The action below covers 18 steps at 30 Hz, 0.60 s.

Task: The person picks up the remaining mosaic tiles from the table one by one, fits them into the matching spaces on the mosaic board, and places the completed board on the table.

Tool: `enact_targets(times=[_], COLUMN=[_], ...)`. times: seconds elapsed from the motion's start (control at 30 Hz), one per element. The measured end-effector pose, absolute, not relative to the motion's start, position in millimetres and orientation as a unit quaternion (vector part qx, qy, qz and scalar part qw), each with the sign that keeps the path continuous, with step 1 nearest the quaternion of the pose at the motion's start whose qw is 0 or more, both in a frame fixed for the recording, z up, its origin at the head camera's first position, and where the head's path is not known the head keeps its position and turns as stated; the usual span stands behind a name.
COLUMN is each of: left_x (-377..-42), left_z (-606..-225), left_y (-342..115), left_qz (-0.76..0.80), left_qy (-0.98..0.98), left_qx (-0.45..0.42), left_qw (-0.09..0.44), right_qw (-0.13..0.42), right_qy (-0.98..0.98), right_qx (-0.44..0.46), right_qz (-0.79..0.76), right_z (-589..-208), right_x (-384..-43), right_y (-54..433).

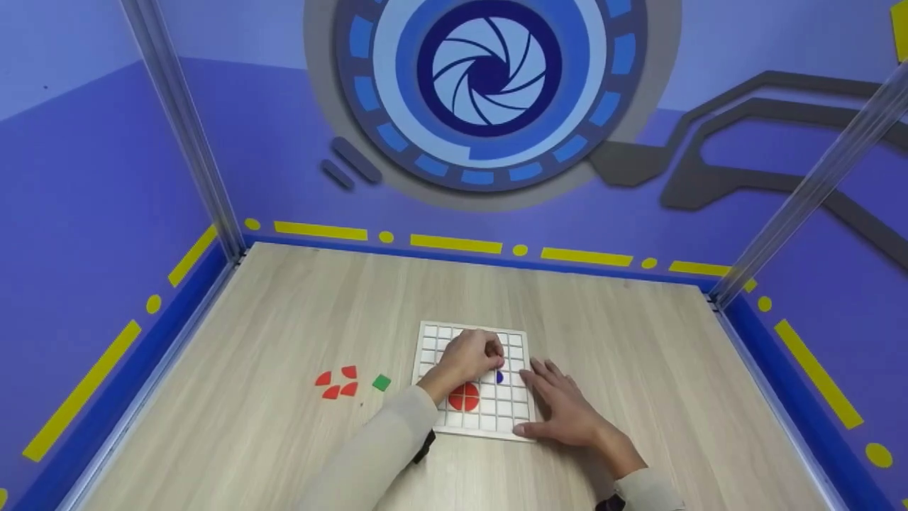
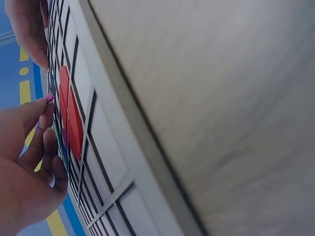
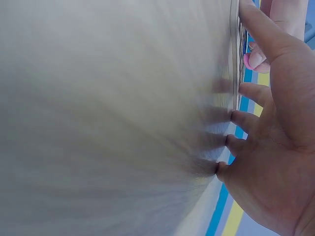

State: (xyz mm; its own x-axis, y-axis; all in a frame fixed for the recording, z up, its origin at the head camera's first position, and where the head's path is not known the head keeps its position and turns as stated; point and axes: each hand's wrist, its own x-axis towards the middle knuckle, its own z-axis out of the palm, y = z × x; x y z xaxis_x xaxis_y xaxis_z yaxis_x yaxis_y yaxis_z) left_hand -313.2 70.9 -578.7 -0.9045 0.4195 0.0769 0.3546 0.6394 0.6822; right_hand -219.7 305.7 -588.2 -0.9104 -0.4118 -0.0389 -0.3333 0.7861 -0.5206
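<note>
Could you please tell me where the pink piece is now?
The pink piece is pinched in the left hand; in the head view, it is over the right half of the white grid board, just beyond the blue piece.

In the head view, the person is wearing long, pale beige sleeves. The left sleeve [image 1: 372, 454] is running up from the bottom centre of the frame, its plain cloth ending at the wrist; the right sleeve [image 1: 649, 491] is showing as a short piece at the lower right, in the same beige. A small black object [image 1: 424, 448] is jutting out by the left wrist, and a black piece [image 1: 610, 503] is peeking out by the right one at the bottom edge, both appearing too small to make out. The left hand [image 1: 464, 358] and right hand [image 1: 571, 415] are emerging bare. In the right wrist view, fine creases are lining the right palm [image 3: 280, 172].
</note>
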Motion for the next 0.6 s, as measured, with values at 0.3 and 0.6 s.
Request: enact_targets(times=[0.3,0.6], left_x=[-312.1,-310.2], left_z=[-581.4,-582.6], left_y=[70.1,69.4], left_qz=[0.362,0.317], left_qy=[0.909,0.925], left_qx=[0.205,0.210], left_qw=[0.035,-0.012], right_qw=[0.077,0.076], right_qy=[0.943,0.945], right_qx=[-0.191,-0.191], right_qz=[-0.261,-0.255], right_z=[-587.7,-587.7], right_x=[-218.6,-219.6], right_y=[305.8,304.5])
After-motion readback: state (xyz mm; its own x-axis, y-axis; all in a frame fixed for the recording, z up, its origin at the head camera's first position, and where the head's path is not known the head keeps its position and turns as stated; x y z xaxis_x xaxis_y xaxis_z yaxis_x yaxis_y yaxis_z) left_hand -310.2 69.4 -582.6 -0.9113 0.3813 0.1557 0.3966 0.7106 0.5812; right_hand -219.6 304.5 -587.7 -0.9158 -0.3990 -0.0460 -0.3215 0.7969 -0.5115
